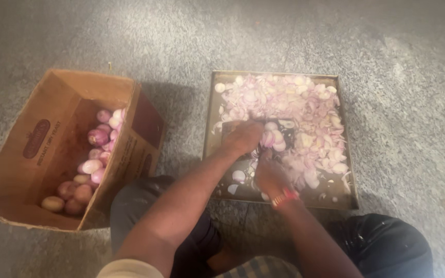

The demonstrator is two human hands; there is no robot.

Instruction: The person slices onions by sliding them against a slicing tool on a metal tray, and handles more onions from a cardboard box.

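Seemingly a dark slicer (256,135) is pinned by the closed left hand (244,138) while a slippery, firm peeled onion (269,139) is pinched by the right hand (270,174) over the tray (209,134).

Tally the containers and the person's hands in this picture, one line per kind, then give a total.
Cardboard box holding peeled onions: 1
Metal tray holding sliced onion: 1
Hands over the tray, left hand and right hand: 2
Total: 4
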